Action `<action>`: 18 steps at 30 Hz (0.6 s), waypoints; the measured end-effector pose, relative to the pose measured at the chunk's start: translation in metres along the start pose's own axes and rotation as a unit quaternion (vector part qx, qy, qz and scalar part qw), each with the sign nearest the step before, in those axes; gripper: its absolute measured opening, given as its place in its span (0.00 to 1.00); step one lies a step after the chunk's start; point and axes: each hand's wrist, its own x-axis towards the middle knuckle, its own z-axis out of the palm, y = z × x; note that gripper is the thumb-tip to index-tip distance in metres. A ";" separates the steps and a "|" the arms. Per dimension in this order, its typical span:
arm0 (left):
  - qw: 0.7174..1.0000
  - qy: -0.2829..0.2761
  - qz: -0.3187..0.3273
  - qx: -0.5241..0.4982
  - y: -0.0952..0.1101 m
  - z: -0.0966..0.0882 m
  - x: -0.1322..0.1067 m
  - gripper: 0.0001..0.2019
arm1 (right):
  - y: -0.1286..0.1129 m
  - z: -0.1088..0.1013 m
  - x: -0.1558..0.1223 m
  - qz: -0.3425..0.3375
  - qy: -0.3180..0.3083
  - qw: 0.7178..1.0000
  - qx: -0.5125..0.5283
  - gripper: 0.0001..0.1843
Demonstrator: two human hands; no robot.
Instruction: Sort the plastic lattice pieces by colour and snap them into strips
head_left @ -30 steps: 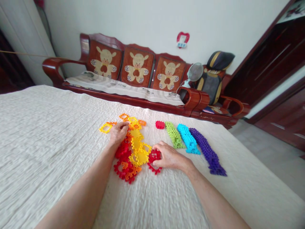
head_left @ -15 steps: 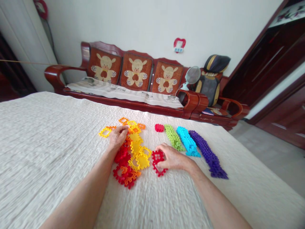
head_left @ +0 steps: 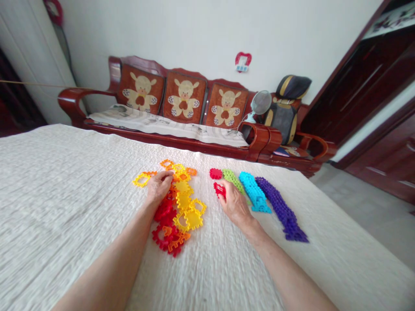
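Note:
Between the thumb and fingers of my right hand (head_left: 236, 202) is a red window tile (head_left: 219, 189), a flat plastic building piece with notched edges. Just beyond it lies another red tile (head_left: 215, 173), beside a row of green tiles (head_left: 234, 178). My left hand (head_left: 160, 186) rests at the far left side of a loose heap of yellow tiles (head_left: 183, 199), red tiles (head_left: 164, 211) and orange tiles (head_left: 191, 172). Its fingers are closed together, and whatever they pinch is hidden. A yellow frame tile (head_left: 141, 180) lies left of that hand.
Right of the green row stand overlapping rows of blue tiles (head_left: 254, 190) and purple tiles (head_left: 282, 209). All lie on a cream quilted cover (head_left: 81, 207). Behind its far edge is a wooden sofa (head_left: 256, 144) with bear cushions and a small fan (head_left: 261, 103).
My right hand has carried the red window tile away from me, up to the other red tile and the green row. My left hand has stayed by the heap.

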 end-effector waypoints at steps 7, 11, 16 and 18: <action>1.000 0.001 -0.001 0.003 0.000 0.001 0.000 0.19 | 0.005 -0.029 -0.004 -0.079 -0.239 0.966 0.050 0.29; 1.000 -0.002 -0.006 0.012 0.000 0.001 0.001 0.19 | 0.007 -0.039 -0.001 -0.054 -0.257 0.962 0.072 0.31; 1.000 0.003 -0.001 0.008 0.004 0.000 0.000 0.18 | -0.003 -0.016 -0.003 -0.008 -0.143 0.989 0.038 0.28; 1.000 0.003 0.002 0.006 0.005 -0.001 -0.001 0.17 | -0.006 -0.009 -0.003 -0.001 -0.137 0.990 0.033 0.26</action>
